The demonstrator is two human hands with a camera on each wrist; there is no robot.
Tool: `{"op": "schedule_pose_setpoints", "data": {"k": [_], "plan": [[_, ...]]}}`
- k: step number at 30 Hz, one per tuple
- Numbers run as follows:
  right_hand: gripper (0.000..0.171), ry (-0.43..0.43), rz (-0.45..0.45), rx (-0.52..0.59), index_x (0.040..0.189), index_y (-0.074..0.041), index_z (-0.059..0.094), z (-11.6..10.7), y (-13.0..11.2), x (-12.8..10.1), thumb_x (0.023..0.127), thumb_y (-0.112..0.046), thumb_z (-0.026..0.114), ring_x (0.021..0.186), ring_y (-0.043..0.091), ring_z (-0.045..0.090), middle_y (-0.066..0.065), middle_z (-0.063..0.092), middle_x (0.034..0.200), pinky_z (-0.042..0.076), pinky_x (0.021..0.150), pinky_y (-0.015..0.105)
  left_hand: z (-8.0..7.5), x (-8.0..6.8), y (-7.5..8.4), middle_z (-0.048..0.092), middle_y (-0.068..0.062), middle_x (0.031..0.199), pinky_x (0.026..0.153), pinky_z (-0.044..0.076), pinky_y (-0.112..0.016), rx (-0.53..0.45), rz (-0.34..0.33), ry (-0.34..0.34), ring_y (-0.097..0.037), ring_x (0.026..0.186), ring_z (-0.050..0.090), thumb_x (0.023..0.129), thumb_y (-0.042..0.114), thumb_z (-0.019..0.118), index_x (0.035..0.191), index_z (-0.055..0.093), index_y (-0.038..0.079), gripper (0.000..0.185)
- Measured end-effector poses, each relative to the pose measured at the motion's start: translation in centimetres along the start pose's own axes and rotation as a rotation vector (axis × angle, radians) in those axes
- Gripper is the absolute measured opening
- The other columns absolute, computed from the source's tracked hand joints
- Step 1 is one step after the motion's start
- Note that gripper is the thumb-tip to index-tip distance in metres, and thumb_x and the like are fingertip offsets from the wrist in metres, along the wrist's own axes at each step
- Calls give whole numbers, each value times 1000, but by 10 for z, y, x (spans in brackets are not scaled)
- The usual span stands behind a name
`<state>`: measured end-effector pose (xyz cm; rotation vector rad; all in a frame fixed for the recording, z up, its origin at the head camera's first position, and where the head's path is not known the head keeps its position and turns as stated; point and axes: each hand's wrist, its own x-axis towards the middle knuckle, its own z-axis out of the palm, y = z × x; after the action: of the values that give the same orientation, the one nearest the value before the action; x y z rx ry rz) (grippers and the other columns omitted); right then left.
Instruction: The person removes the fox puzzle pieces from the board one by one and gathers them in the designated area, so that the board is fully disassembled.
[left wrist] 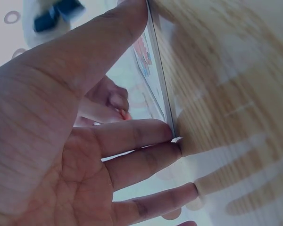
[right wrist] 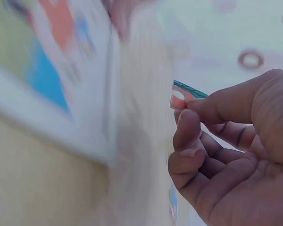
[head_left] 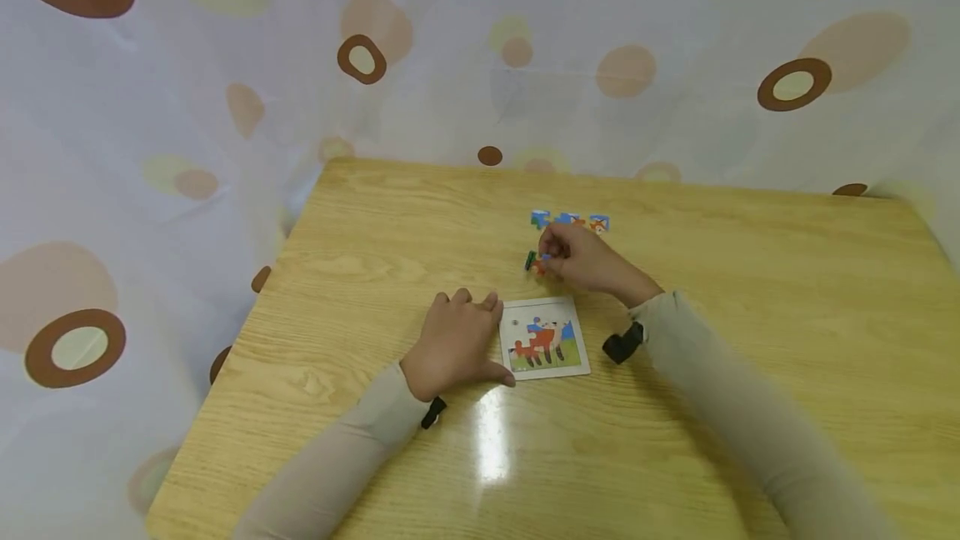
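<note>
A square puzzle board (head_left: 525, 317) with a white frame lies on the table, partly filled with joined pieces (head_left: 542, 342) of a red animal on grass. My left hand (head_left: 456, 340) rests along its left side, fingers extended. In the left wrist view the index fingertip (left wrist: 165, 131) is right at the board's edge and the thumb (left wrist: 118, 28) reaches along it. Beyond the board, my right hand (head_left: 585, 261) pinches a puzzle piece (right wrist: 179, 98) between thumb and index finger. That piece is orange-red with a green strip and a rounded notch; the fingertips cover part of it.
Loose puzzle pieces (head_left: 598, 223) in blue, green and orange lie in a row just past my right hand. The wooden table (head_left: 750, 290) extends to both sides. A patterned curtain (head_left: 562, 40) hangs behind its far edge and at the left.
</note>
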<state>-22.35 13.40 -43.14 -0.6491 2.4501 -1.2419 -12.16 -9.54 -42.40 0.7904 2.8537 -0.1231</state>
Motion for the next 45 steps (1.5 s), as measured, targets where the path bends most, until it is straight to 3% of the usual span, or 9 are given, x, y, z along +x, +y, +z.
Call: {"op": "schedule_pose_setpoints", "data": {"k": [3, 7, 17, 24, 28, 45], "plan": [[6, 42, 41, -59, 104, 1, 59, -14, 9, 18, 102, -3, 62, 75, 26, 60, 15, 63, 90, 48, 63, 34, 0, 1, -1, 56, 2, 150, 85, 46, -41, 3, -2, 15, -28, 118, 58, 66, 85, 74, 150, 56, 13, 112], [9, 79, 91, -146, 105, -2, 61, -15, 19, 32, 102, -10, 65, 77, 25, 60, 13, 66, 91, 46, 67, 37, 1, 2, -2, 57, 1, 149, 85, 48, -42, -3, 9, 27, -29, 117, 59, 65, 85, 75, 148, 57, 13, 111], [11, 149, 96, -218, 104, 1, 61, -5, 21, 37, 102, -9, 66, 81, 29, 55, 15, 60, 94, 46, 73, 42, -1, 3, -1, 56, 0, 150, 93, 48, -45, 5, 15, 30, -28, 119, 58, 66, 84, 75, 149, 57, 12, 111], [25, 105, 119, -244, 113, 6, 60, -6, 21, 33, 99, -12, 70, 96, 33, 52, 20, 56, 107, 46, 84, 46, -1, 3, 0, 54, 0, 152, 90, 48, -42, 18, 17, 6, -28, 120, 58, 67, 85, 73, 150, 56, 13, 112], [25, 89, 136, -257, 114, 7, 59, -6, 21, 33, 100, -11, 69, 101, 35, 55, 23, 57, 113, 49, 89, 48, -1, 2, 1, 54, 0, 153, 89, 48, -40, 22, 9, 2, -27, 119, 58, 67, 85, 73, 151, 56, 14, 112], [24, 79, 145, -256, 115, 8, 58, -4, 22, 34, 101, -9, 66, 103, 36, 55, 24, 56, 115, 49, 90, 49, 2, 2, 1, 53, 0, 153, 86, 48, -39, 22, -2, 1, -27, 118, 59, 67, 86, 72, 151, 55, 14, 112]]}}
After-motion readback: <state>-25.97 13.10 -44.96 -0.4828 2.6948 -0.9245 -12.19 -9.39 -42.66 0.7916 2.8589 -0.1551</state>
